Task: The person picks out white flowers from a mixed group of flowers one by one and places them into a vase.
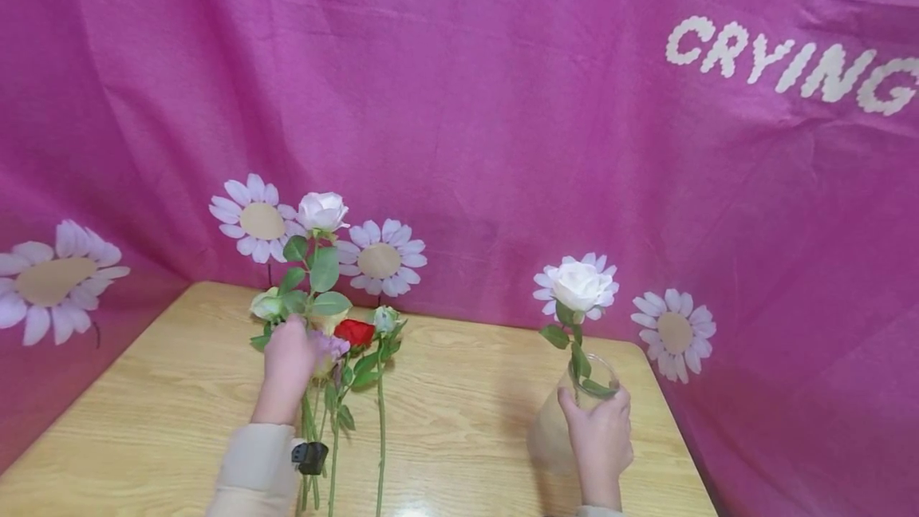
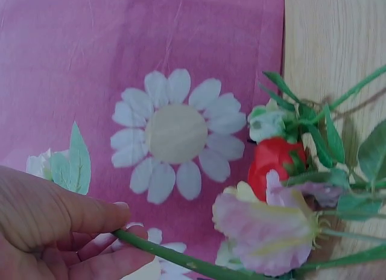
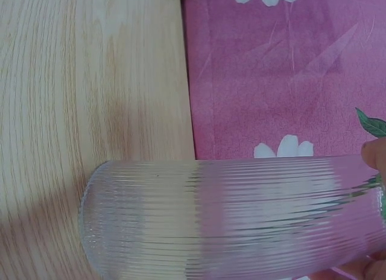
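Note:
My left hand [image 1: 289, 361] pinches the green stem [image 2: 175, 256] of a white rose [image 1: 322, 212] between thumb and fingers, with the bloom raised above the other flowers. Below and beside it lie a red rose [image 1: 355, 333], a pale purple flower [image 2: 265, 232] and pale green-white blooms [image 1: 385, 319] on long stems. At the right, my right hand [image 1: 599, 433] grips a clear ribbed glass vase [image 3: 241, 219] near its rim, thumb on the near side. Another white rose [image 1: 581, 286] stands in the vase, its bloom well above the rim.
The wooden table [image 1: 452, 405] ends at a magenta cloth backdrop [image 1: 488, 142] printed with daisies and white lettering. A black device [image 1: 310, 458] sits at the left sleeve [image 1: 254, 465]. Several flower stems run toward the table's near edge.

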The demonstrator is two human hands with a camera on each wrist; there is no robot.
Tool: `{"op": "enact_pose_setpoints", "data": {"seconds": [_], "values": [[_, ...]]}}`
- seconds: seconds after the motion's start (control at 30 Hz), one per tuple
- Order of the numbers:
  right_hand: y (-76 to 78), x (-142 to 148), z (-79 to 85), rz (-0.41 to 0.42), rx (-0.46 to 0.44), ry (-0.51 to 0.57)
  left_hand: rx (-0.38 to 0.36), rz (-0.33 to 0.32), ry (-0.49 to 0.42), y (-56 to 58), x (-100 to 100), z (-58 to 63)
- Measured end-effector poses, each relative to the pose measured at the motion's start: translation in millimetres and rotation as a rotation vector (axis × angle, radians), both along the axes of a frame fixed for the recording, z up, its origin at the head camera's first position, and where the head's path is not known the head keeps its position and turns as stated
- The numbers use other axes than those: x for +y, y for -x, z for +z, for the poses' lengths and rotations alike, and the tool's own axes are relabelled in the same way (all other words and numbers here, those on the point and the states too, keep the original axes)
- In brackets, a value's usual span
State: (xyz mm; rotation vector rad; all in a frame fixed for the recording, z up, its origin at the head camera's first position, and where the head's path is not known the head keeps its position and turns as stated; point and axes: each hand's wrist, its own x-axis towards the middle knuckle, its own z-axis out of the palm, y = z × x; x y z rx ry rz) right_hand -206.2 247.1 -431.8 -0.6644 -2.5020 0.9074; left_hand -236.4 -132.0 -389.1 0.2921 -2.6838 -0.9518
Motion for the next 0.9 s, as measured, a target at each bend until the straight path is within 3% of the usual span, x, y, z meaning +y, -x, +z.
{"op": "enact_pose_setpoints", "data": {"seconds": [0.17, 0.27, 0.57, 0.9], "values": [[0.3, 0.0, -1.8, -0.003, 0.011, -0.005, 0.006, -0.026, -0.040, 1.8, 12.1, 1.4], [0.8, 0.3, -2.5, -0.007, 0.020, -0.009, 0.019, -0.043, -0.019, 3.9, 21.5, 4.4], [0.8, 0.2, -2.9, -0.007, 0.006, -0.006, 0.145, -0.112, -0.009, 14.1, 54.4, 12.6], [0.0, -1.0, -1.5, -0.001, 0.003, 0.005, 0.175, -0.186, -0.003, 17.3, 89.5, 24.0]]}}
